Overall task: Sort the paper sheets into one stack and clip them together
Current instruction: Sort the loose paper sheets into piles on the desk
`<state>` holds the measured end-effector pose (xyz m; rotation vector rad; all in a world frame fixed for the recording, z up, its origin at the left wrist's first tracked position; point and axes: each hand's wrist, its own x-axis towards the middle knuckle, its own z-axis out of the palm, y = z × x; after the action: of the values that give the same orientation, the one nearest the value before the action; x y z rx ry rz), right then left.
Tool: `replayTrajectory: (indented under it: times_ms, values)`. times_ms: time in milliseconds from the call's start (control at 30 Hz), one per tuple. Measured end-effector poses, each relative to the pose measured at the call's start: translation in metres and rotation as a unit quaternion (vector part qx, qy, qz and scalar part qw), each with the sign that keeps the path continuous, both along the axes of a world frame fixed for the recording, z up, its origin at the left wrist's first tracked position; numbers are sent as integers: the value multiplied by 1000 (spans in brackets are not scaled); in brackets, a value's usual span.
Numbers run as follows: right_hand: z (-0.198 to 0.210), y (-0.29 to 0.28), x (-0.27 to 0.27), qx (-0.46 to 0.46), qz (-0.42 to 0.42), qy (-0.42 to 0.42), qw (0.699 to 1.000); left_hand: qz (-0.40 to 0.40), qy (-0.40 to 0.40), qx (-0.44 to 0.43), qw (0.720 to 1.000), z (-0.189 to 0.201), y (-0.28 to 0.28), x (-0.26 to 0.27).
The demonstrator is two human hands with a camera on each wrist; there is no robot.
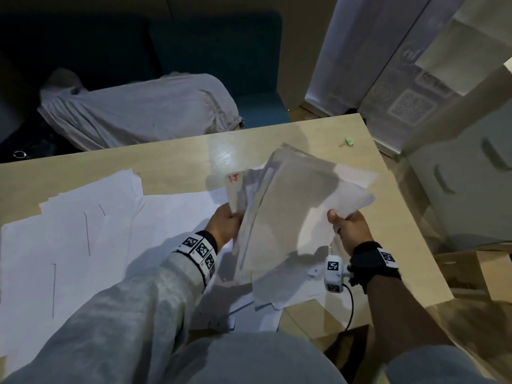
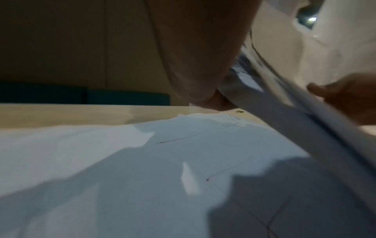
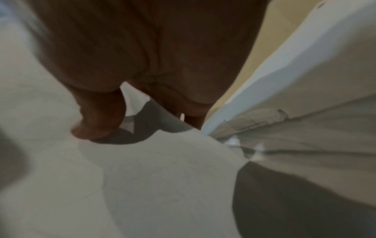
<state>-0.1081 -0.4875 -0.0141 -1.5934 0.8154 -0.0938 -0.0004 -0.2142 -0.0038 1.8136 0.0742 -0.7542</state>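
A loose bundle of white paper sheets (image 1: 293, 206) is held tilted above the table (image 1: 177, 159), its edges uneven. My left hand (image 1: 225, 223) grips the bundle's left edge; a sheet there bears a red mark. My right hand (image 1: 346, 224) pinches the bundle's right edge, thumb on top (image 3: 95, 127). More white sheets (image 1: 91, 245) lie spread flat over the table's left half, seen close in the left wrist view as sheets (image 2: 142, 169). A small green binder clip (image 1: 348, 141) lies alone near the table's far right corner.
A grey garment (image 1: 138, 115) lies on a dark blue sofa (image 1: 221, 51) behind the table. Grey drawers (image 1: 465, 176) and cardboard boxes (image 1: 476, 270) stand to the right. More sheets (image 1: 266, 303) lie under the held bundle near the front edge.
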Motion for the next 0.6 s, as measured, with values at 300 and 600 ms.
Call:
replayTrajectory:
  times_ms: [300,600]
  values:
    - [-14,-11,-10,-19,4,54,998,-18,-73,151,986,-30,-5,-9]
    - [-13,39,20,-4,82,81,993,191,5,358,914,-45,66,-8]
